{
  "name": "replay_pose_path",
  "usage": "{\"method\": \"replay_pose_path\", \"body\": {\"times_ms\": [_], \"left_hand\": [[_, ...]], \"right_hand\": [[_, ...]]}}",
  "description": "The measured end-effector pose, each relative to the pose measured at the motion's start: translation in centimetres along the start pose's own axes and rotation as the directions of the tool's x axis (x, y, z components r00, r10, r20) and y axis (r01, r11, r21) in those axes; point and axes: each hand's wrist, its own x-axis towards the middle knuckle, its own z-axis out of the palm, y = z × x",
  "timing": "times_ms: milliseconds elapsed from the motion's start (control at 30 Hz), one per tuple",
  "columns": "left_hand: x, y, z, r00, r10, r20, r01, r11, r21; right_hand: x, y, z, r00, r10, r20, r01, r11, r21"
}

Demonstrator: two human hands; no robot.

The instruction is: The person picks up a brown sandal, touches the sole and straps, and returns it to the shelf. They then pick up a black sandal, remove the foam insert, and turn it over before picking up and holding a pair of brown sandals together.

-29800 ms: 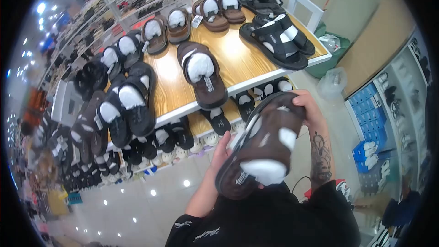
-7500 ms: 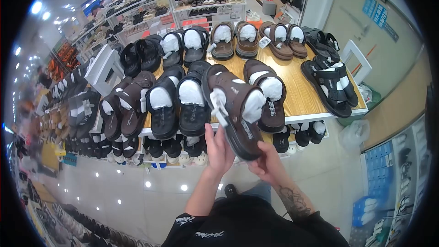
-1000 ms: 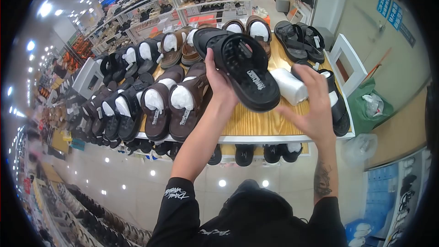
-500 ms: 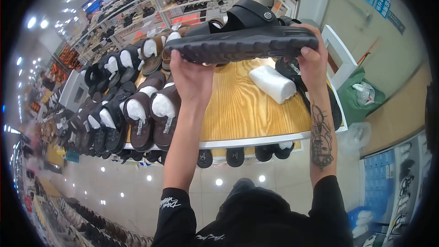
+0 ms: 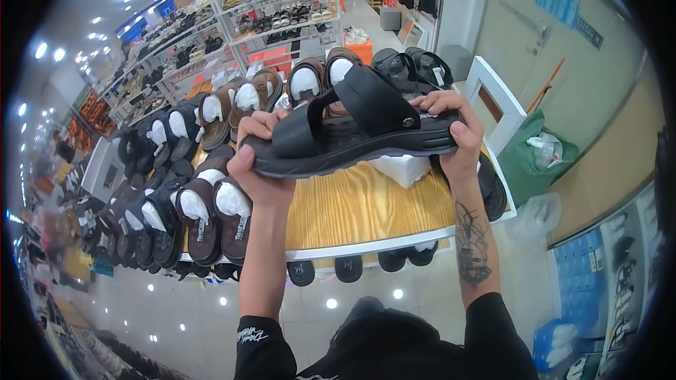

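Note:
A black sandal (image 5: 380, 112) with two wide straps and a round metal stud is held up sideways above the wooden display table (image 5: 352, 214). My left hand (image 5: 262, 158) grips its toe end, thumb against the sole edge. My right hand (image 5: 456, 134) is closed around the heel end, fingers over the footbed. Below the sandal lies a white stuffing bundle (image 5: 403, 169), partly covered by it. Another black sandal (image 5: 493, 186) stands at the table's right edge, partly behind my right wrist.
Brown sandals (image 5: 201, 218) with white stuffing line the table's left side. Several more pairs stand along its back. A white frame (image 5: 496, 102) rises at the right end, near a green bag (image 5: 539, 158). Shoe racks (image 5: 282, 21) fill the background.
Both hands have lowered the sandal and tilted it, so its straps and footbed now show instead of the sole's tread. The view has shifted slightly.

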Motion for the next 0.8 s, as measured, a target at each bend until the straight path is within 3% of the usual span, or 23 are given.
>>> {"method": "replay_pose_path", "body": {"times_ms": [33, 67, 200, 267, 367, 500, 567, 633, 700, 800], "left_hand": [[0.0, 0.1, -0.1, 0.994, 0.046, 0.099, -0.048, 0.999, 0.021], [-0.3, 0.0, 0.1, 0.997, 0.075, 0.036, -0.077, 0.995, 0.062], [-0.6, 0.1, 0.1, 0.989, 0.148, 0.018, -0.148, 0.971, 0.187], [-0.7, 0.0, 0.3, 0.981, 0.171, 0.094, -0.189, 0.953, 0.236], [-0.8, -0.4, 0.7, 0.973, 0.202, 0.113, -0.228, 0.925, 0.305], [-1.1, -0.3, -0.4, 0.987, 0.13, 0.093, -0.151, 0.95, 0.275], [-1.3, -0.4, -0.5, 0.998, 0.07, 0.007, -0.07, 0.984, 0.165], [-1.5, -0.4, 0.4, 0.997, 0.065, -0.039, -0.056, 0.979, 0.197], [-1.5, -0.6, 1.2, 0.967, 0.152, -0.204, -0.077, 0.94, 0.332], [-1.6, -0.8, 0.4, 0.951, 0.243, -0.191, -0.129, 0.874, 0.47]], "right_hand": [[-0.1, 0.1, 0.1, 0.999, 0.036, 0.002, -0.036, 0.999, 0.033], [-0.2, 0.1, 0.3, 1.0, 0.027, 0.003, -0.027, 0.999, 0.037], [-0.5, 0.4, 0.5, 0.997, 0.074, -0.008, -0.072, 0.992, 0.108], [-0.5, 0.2, 0.7, 0.989, 0.077, -0.124, -0.051, 0.979, 0.198], [-1.1, 0.2, 0.8, 0.982, 0.089, -0.164, -0.048, 0.969, 0.242], [-1.5, 0.8, 1.2, 0.986, 0.111, -0.128, -0.08, 0.971, 0.226], [-1.5, 0.7, 1.4, 0.976, 0.147, -0.16, -0.104, 0.963, 0.25], [-1.3, 0.5, 1.4, 0.966, 0.179, -0.185, -0.124, 0.954, 0.273], [-1.3, 0.5, 1.3, 0.963, 0.163, -0.214, -0.099, 0.954, 0.283], [-1.3, 0.0, 1.5, 0.96, 0.146, -0.24, -0.094, 0.972, 0.216]]}}
